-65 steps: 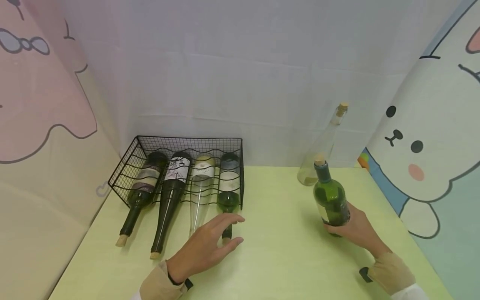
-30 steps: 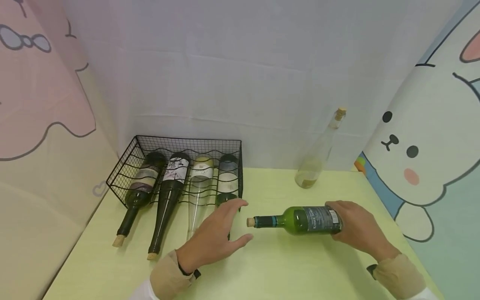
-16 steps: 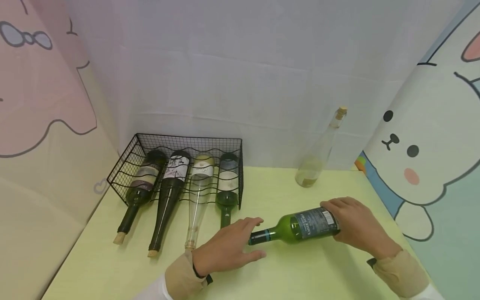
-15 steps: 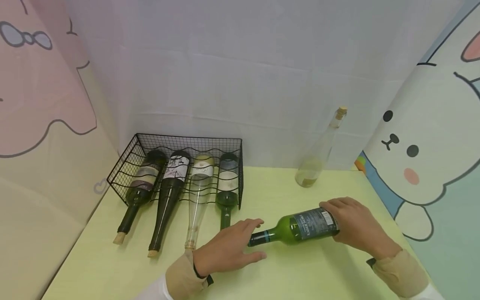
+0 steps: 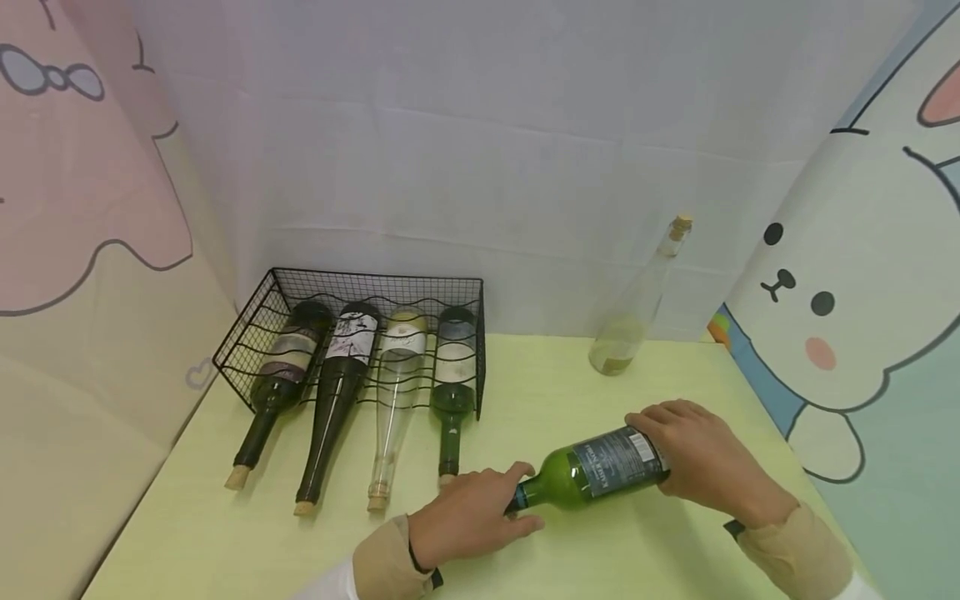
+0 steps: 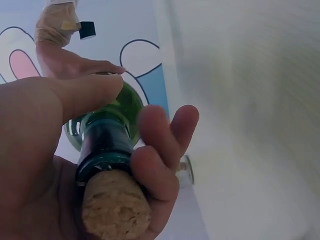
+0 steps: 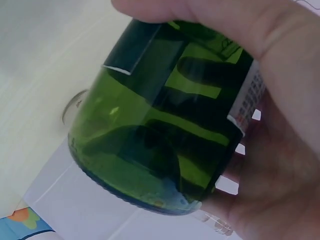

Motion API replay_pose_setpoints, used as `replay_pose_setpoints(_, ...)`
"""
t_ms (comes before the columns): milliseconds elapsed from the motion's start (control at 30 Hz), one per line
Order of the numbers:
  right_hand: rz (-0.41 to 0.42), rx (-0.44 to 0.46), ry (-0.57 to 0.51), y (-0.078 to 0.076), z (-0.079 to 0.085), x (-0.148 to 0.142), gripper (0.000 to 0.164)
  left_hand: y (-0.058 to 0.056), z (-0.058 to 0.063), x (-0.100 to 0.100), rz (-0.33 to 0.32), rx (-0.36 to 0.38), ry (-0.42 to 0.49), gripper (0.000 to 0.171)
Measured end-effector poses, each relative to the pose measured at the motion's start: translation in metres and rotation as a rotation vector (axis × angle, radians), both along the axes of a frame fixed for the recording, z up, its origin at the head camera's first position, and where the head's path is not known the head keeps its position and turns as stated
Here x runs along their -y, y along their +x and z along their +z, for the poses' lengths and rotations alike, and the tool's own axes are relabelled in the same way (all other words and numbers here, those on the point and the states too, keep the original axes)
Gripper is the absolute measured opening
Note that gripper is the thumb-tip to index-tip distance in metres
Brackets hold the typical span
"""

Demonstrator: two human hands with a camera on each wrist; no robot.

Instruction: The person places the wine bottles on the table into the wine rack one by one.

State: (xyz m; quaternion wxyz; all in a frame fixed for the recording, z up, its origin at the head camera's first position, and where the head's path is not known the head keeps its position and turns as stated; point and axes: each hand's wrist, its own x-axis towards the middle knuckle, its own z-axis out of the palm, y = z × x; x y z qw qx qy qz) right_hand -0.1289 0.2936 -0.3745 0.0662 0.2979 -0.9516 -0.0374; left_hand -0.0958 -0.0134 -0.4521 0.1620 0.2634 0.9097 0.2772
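A green wine bottle (image 5: 566, 479) with a dark label lies nearly level above the table, its neck pointing left. My right hand (image 5: 701, 458) grips it round its base end; in the right wrist view the fingers show through the green glass (image 7: 135, 135). At the other end my left hand (image 5: 468, 518) is round the neck. In the left wrist view the thumb lies along one side and the fingers curl on the other, with the cork (image 6: 116, 207) poking out by the palm. From the head view that hand hides the cork.
A black wire rack (image 5: 483, 333) stands at the back left, with several corked bottles lying in it, among them a dark one (image 5: 337, 400) and a clear one (image 5: 397, 392); their necks stick out over the pale yellow table (image 5: 547, 375). A clear corked bottle (image 5: 633, 312) stands upright at the back right.
The green bottle went from upright to lying, and moved left and nearer with my right hand. My left hand moved right and nearer, from beside the rack onto the bottle's neck.
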Motion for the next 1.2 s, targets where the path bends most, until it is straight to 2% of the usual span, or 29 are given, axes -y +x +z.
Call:
replay_pose_setpoints(300, 0.025, 0.005, 0.010, 0.001, 0.003, 0.006, 0.084, 0.002, -0.002, -0.004, -0.019, -0.025, 0.007, 0.059)
replay_pose_setpoints(467, 0.031, 0.011, 0.018, 0.001, 0.004, 0.008, 0.083, 0.001, -0.002, -0.005, -0.012, -0.068, 0.015, 0.054)
replay_pose_setpoints(633, 0.044, 0.007, 0.014, 0.001, 0.004, 0.009, 0.084, 0.000, -0.004, -0.005, -0.010, -0.063, 0.016, 0.049)
replay_pose_setpoints(833, 0.055, -0.009, -0.013, 0.000, 0.000, 0.009, 0.085, 0.001, -0.005, -0.003, 0.001, -0.070, 0.125, 0.022)
replay_pose_setpoints(1000, 0.063, 0.001, -0.055, -0.001, -0.005, 0.007, 0.085, 0.002, -0.006, -0.002, 0.023, -0.113, 0.165, 0.031)
replay_pose_setpoints(1200, 0.043, 0.029, -0.082, -0.002, -0.007, 0.007, 0.090, 0.003, -0.008, 0.001, 0.030, -0.113, 0.187, 0.027)
